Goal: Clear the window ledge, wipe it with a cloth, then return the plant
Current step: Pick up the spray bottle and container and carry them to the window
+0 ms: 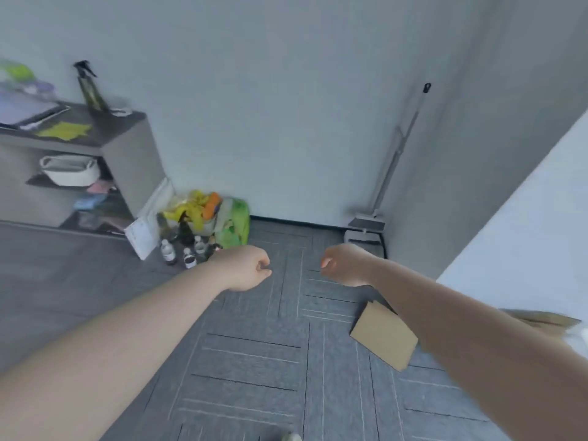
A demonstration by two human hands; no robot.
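Both my arms reach forward over a grey carpet-tile floor. My left hand (246, 268) is curled into a fist and holds nothing that I can see. My right hand (345, 265) is curled too, with nothing in it. A yellow cloth (65, 131) lies on top of the grey shelf unit (127, 154) at the left, beside a dark spray bottle (90, 89). A white surface (525, 237) runs along the right edge; whether it is the window ledge I cannot tell. No plant shows in this view.
Several small bottles (183, 251) and a pile of yellow and green bags (216, 218) sit on the floor by the shelf. A mop and dustpan (369, 224) lean in the far corner. A cardboard piece (383, 340) lies on the floor under my right forearm.
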